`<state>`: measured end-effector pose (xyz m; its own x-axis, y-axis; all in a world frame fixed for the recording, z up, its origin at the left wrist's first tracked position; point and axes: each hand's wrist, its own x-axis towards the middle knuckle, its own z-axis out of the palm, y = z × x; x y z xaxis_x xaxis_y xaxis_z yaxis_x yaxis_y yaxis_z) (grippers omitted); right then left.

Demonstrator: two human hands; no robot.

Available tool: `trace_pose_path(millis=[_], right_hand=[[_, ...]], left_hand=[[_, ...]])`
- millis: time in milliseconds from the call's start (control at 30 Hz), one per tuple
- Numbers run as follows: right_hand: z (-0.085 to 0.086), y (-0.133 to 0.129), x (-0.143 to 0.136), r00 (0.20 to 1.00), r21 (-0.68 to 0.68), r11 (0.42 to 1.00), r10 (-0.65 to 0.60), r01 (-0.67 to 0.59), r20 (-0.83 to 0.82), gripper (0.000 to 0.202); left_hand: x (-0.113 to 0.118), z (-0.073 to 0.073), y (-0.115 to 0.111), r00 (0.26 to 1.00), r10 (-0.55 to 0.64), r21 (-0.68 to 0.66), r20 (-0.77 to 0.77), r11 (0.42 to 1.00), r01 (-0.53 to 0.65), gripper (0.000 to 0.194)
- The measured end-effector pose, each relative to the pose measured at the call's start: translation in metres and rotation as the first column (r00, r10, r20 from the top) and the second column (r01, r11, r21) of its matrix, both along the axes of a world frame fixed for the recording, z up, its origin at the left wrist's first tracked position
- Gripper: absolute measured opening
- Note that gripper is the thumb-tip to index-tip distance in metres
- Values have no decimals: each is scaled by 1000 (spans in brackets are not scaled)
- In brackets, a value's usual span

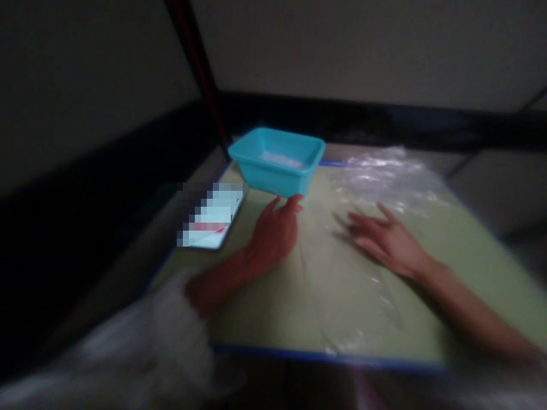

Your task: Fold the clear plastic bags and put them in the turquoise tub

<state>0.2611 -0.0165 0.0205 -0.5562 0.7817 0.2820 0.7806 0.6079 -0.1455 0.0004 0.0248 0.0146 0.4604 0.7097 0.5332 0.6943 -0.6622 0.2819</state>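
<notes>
A clear plastic sheet or bag [342, 285] lies flat on the table between my two hands. My left hand [276, 230] is over its far left edge, just in front of a turquoise plastic tub [273, 175]. Its fingers point forward and are partly spread, with nothing visible in them. On the other side, my right hand [387, 242] hovers above or rests on the right part of the plastic; blur hides which. Its fingers are stretched out and apart, holding nothing. Something pale lies inside the tub, too blurred to name.
Crumpled clear plastic [388, 176] lies at the back right of the yellowish table [256, 307], which has a blue edge. A lit screen device [211, 219], partly pixelated, lies at the left edge. A dark reddish post [200, 68] rises behind the tub.
</notes>
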Motion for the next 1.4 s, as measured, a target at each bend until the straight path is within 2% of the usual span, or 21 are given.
trace_pose_path(millis=[133,267,400,567,767,1033,1233,1333,1400], right_hand=[[-2,0,-1,1000,43,999,17,-17,-17,45],[-1,-1,0,988,77,988,138,-132,-74,35],[2,-5,-4,941,-10,950,306,-311,-147,33],[5,-16,-19,873,-98,876,448,-472,-192,38],[8,-27,-33,831,-158,820,520,-550,-194,45],[9,-38,-48,788,-229,754,597,-616,-153,52],[5,-37,-48,799,-202,774,566,-600,-201,48],[4,-25,-34,855,-177,848,451,-500,-254,41],[2,-15,-24,896,-175,892,372,-418,-243,39]], left_hand=[[1,-1,0,1000,16,-48,2,999,-16,39],[1,-2,0,999,35,-86,-12,996,-36,41],[1,-2,0,999,44,-153,-32,987,-48,44],[2,-1,1,996,56,-173,-68,983,-67,41],[1,-4,4,996,49,-171,-80,983,-62,40],[0,-10,7,998,-14,-184,-64,983,2,38],[-1,-11,6,999,-36,-217,-37,976,28,40],[-2,-9,7,994,-72,-197,-83,979,55,40],[-3,-8,7,977,-160,-182,-138,974,134,42]])
